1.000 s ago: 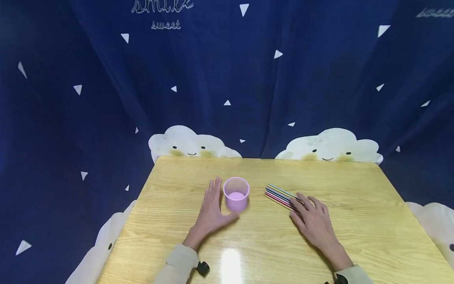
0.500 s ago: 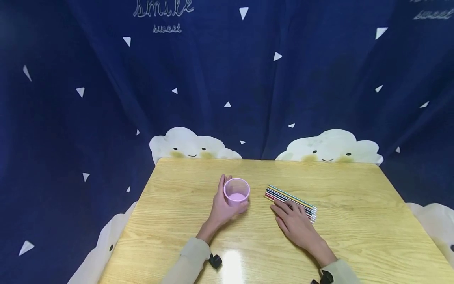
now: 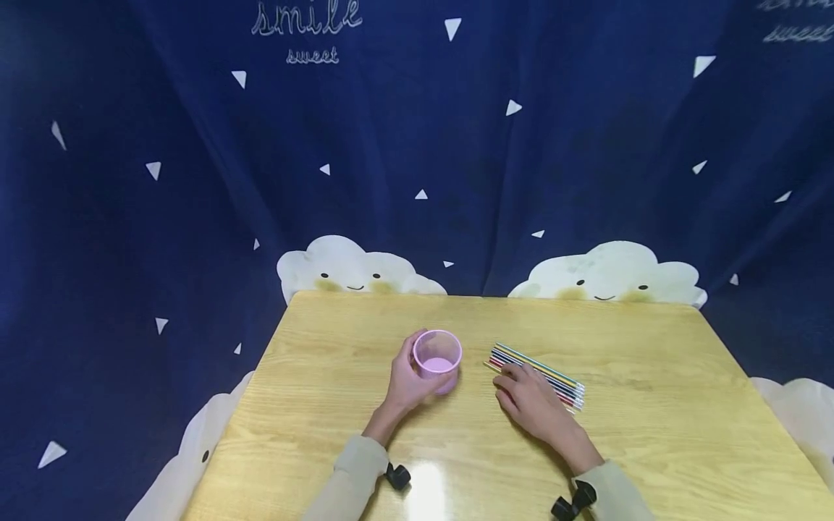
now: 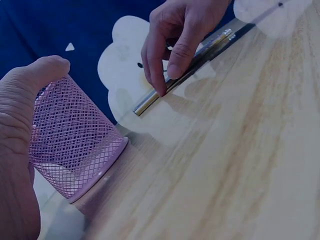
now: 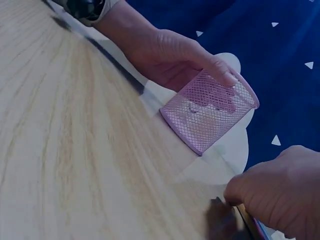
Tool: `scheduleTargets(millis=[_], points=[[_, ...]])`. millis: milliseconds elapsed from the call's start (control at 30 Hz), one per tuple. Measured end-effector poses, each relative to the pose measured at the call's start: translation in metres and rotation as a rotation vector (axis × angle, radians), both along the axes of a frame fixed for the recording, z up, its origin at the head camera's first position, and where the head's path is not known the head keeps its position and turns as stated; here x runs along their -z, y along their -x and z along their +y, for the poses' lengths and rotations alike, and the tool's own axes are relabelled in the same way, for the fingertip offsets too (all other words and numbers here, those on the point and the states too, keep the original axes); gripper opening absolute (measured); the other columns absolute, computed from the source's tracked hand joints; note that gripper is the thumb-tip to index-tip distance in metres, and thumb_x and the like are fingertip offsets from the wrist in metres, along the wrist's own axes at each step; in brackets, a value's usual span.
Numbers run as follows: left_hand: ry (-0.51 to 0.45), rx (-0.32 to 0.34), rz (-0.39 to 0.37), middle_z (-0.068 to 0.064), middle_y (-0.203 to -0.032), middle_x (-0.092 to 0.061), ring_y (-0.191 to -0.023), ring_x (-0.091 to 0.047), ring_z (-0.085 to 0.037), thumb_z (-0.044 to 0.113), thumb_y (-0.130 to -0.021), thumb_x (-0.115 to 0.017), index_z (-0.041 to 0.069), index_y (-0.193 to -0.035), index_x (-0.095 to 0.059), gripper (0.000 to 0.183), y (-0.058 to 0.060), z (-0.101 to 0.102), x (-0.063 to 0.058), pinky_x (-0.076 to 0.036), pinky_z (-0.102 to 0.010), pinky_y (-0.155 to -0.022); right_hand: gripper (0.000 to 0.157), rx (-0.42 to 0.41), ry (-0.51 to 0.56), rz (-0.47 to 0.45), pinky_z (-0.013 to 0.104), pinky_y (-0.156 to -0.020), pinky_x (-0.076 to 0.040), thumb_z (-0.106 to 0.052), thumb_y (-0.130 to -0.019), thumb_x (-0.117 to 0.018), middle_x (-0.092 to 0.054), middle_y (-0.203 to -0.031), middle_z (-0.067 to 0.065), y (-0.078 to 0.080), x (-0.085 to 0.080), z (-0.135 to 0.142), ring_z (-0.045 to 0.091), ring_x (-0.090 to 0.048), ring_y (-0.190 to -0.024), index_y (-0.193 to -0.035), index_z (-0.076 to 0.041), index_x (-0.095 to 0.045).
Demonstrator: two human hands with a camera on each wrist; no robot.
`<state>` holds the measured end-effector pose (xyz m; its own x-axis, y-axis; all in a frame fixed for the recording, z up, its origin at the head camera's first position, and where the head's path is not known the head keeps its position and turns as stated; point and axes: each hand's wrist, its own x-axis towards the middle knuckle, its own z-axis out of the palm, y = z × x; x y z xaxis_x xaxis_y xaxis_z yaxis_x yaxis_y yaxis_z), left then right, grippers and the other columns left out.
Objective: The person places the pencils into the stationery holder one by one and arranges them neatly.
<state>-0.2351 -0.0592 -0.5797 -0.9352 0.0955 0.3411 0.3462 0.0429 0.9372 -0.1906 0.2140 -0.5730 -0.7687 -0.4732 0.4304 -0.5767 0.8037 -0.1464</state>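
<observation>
Left hand (image 3: 404, 385) grasps the cup (image 5: 207, 112), upright on the surface (image 3: 293, 434); right hand (image 3: 537, 407) bends over the pencils (image 3: 567, 387) nearby, grip: can't tell. A sideways drag there could set them rolling.

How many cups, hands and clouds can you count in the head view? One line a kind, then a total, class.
Cup: 1
Hands, left hand and right hand: 2
Clouds: 4
Total: 7
The pencils are left out: the right hand partly covers them.
</observation>
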Motion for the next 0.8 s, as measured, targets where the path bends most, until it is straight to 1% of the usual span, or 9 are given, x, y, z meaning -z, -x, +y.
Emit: scheduleTargets(millis=[100, 233, 267, 333, 433, 533, 633, 700, 800], points=[[-0.031, 0.01, -0.027, -0.025, -0.14, -0.06, -0.129, -0.056, -0.049, 0.004, -0.066, -0.097, 0.005, -0.144, -0.055, 0.089, -0.006, 0.003, -0.012, -0.047, -0.066, -0.108, 0.017, 0.018, -0.016, 0.013, 0.052, -0.088, -0.054, -0.017, -0.094, -0.074, -0.069, -0.118, 0.016, -0.001, 0.001, 0.0, 0.035, -0.061, -0.105, -0.108, -0.007, -0.076], [-0.056, 0.013, -0.044, -0.031, -0.14, -0.058, -0.127, -0.053, -0.057, -0.003, -0.066, -0.094, -0.002, -0.143, -0.055, 0.086, -0.014, 0.005, -0.027, -0.044, -0.073, -0.107, 0.019, 0.024, -0.028, 0.044, 0.051, -0.087, -0.054, -0.018, -0.093, -0.074, -0.069, -0.116, 0.015, -0.002, 0.002, -0.001, 0.034, -0.061, -0.103, -0.108, -0.006, -0.076], [-0.054, 0.013, -0.043, -0.03, -0.14, -0.058, -0.127, -0.053, -0.057, -0.003, -0.066, -0.094, -0.002, -0.142, -0.055, 0.086, -0.013, 0.005, -0.025, -0.044, -0.073, -0.106, 0.019, 0.021, -0.025, 0.046, 0.051, -0.087, -0.053, -0.018, -0.093, -0.075, -0.069, -0.115, 0.016, -0.002, 0.003, -0.001, 0.034, -0.06, -0.103, -0.108, -0.006, -0.076], [-0.041, 0.006, -0.047, -0.026, -0.14, -0.059, -0.127, -0.054, -0.055, -0.005, -0.066, -0.093, 0.0, -0.143, -0.056, 0.085, -0.01, 0.004, -0.019, -0.046, -0.071, -0.105, 0.019, 0.015, -0.017, 0.046, 0.051, -0.087, -0.053, -0.017, -0.093, -0.074, -0.069, -0.113, 0.016, -0.002, 0.005, -0.003, 0.034, -0.06, -0.102, -0.107, -0.005, -0.076], [-0.007, -0.008, -0.057, -0.02, -0.141, -0.06, -0.128, -0.056, -0.05, -0.005, -0.066, -0.094, 0.006, -0.142, -0.058, 0.086, -0.003, 0.003, -0.009, -0.049, -0.067, -0.105, 0.019, 0.005, -0.006, 0.047, 0.051, -0.087, -0.052, -0.017, -0.093, -0.074, -0.069, -0.111, 0.015, -0.002, 0.007, -0.005, 0.034, -0.059, -0.101, -0.106, -0.003, -0.075], [0.015, -0.014, -0.066, -0.017, -0.141, -0.061, -0.128, -0.058, -0.045, -0.002, -0.065, -0.095, 0.01, -0.142, -0.058, 0.086, 0.0, 0.002, -0.005, -0.05, -0.063, -0.106, 0.019, 0.008, -0.019, 0.049, 0.05, -0.086, -0.052, -0.017, -0.093, -0.074, -0.069, -0.111, 0.014, -0.002, 0.007, -0.006, 0.033, -0.059, -0.1, -0.106, -0.003, -0.074], [0.021, -0.008, -0.061, -0.017, -0.141, -0.061, -0.128, -0.058, -0.045, -0.001, -0.065, -0.095, 0.007, -0.141, -0.059, 0.085, -0.001, 0.002, -0.009, -0.049, -0.064, -0.107, 0.019, 0.012, -0.04, 0.054, 0.049, -0.085, -0.052, -0.017, -0.094, -0.074, -0.069, -0.112, 0.013, -0.003, 0.006, -0.007, 0.032, -0.06, -0.1, -0.107, -0.003, -0.074], [0.008, 0.003, -0.057, -0.021, -0.141, -0.061, -0.128, -0.056, -0.048, -0.002, -0.066, -0.094, 0.002, -0.141, -0.058, 0.084, -0.006, 0.003, -0.015, -0.047, -0.067, -0.107, 0.018, 0.01, -0.052, 0.06, 0.048, -0.084, -0.053, -0.017, -0.094, -0.074, -0.069, -0.11, 0.012, -0.004, 0.005, -0.007, 0.031, -0.061, -0.098, -0.106, -0.004, -0.074], [-0.011, 0.018, -0.046, -0.025, -0.14, -0.06, -0.128, -0.055, -0.052, -0.002, -0.066, -0.094, -0.003, -0.14, -0.058, 0.082, -0.012, 0.002, -0.026, -0.045, -0.07, -0.107, 0.015, 0.003, -0.06, 0.094, 0.047, -0.08, -0.055, -0.014, -0.093, -0.075, -0.068, -0.106, 0.012, -0.004, 0.005, -0.009, 0.032, -0.061, -0.093, -0.103, -0.003, -0.074]])
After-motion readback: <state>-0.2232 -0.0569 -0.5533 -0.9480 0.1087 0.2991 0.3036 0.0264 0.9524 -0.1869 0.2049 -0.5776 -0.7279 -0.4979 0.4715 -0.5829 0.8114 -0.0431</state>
